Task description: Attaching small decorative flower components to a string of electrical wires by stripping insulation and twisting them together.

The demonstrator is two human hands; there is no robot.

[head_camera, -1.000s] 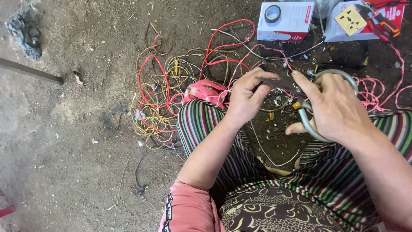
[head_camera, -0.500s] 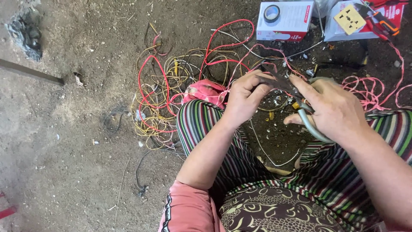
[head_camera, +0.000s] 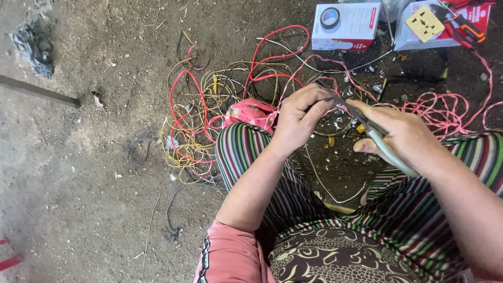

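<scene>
Change: a second ago my right hand [head_camera: 406, 137] had the grey-handled pliers [head_camera: 374, 137] spread wide, handles looped open; now my fingers have squeezed the handles together and the hand sits a little lower and further right. My left hand [head_camera: 301, 118] has stayed bunched over the same spot.
Wire tangle: the heap of red, yellow and pink insulated wires [head_camera: 220, 105] lies on the dirt just beyond my left fingertips, spreading out to their left.
Pliers: the dark metal nose points up-left from my right fingers and meets my left fingertips; the grey handles run back under my right palm.
Left fingers: curled shut, pinching a thin pink wire [head_camera: 335, 99] right at the pliers' nose; the pinched end itself is hidden by my fingers.
Right fingers: wrapped tight round the pliers' handles.
Pink wire: thin, glossy, trailing off beyond my right knuckles into loose pink coils [head_camera: 445, 112].
</scene>
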